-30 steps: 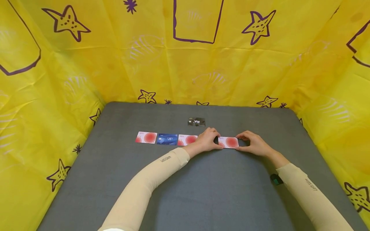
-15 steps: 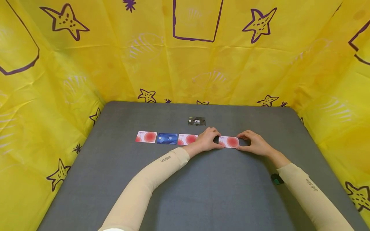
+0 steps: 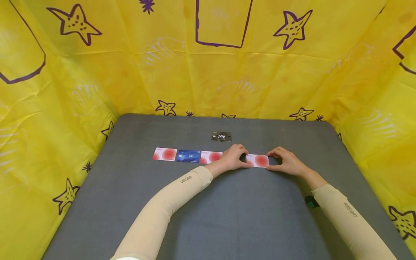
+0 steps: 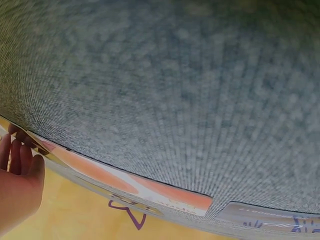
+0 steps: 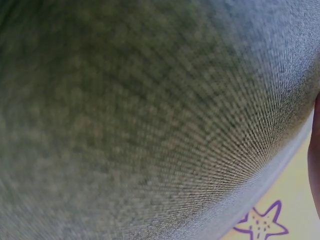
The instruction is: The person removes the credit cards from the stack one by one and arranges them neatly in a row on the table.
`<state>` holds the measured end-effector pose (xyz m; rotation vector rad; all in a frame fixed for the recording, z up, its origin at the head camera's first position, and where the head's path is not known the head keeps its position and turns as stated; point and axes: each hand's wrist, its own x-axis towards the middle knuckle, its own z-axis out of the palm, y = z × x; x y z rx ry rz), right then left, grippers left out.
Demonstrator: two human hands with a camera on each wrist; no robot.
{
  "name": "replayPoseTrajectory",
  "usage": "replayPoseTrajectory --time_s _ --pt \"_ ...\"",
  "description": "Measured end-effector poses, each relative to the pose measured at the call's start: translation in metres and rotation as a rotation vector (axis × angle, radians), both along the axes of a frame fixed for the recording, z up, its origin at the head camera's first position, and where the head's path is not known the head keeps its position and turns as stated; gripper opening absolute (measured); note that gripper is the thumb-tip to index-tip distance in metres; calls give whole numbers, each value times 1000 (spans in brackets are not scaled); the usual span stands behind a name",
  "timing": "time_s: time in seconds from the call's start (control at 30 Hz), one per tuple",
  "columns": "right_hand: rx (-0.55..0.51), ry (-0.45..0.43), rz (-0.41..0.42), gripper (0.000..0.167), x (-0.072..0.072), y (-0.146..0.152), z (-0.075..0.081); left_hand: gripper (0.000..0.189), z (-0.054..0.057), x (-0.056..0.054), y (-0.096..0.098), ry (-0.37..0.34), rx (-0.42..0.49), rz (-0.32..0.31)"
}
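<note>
A white card with red circles (image 3: 258, 160) lies flat on the grey table, one hand at each short end. My left hand (image 3: 232, 157) holds its left end, thumb at the near corner and fingers at the far one. The right hand (image 3: 286, 161) grips the right end in the same way, with thumb and fingers apart. Left of my left hand, and partly behind it, is another red-circle card (image 3: 209, 157), also seen along the table edge in the left wrist view. The right wrist view catches only a sliver of hand (image 5: 314, 160).
Farther left in the row lie a blue VIP card (image 3: 188, 156) and a third red-circle card (image 3: 165, 154). A black VIP card (image 3: 221, 136) sits behind the row. Yellow cloth (image 3: 208, 83) with starfish drawings hangs around the table (image 3: 227, 216).
</note>
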<state>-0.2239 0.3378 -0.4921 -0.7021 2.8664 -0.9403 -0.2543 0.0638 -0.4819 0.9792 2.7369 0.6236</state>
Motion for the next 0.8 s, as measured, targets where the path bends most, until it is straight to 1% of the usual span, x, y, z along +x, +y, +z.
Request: replayPoseTrajectory --time_s 0.37,0.6,0.8 --pt "6 -22 -8 51 1 -1 1 51 -1 -1 0 -8 0 -11" --pt "9 -18 -5 51 1 -1 1 52 1 0 -2 -24 -4 -9" --pt "13 -14 -4 52 1 -3 3 58 3 0 -5 -42 11 -18"
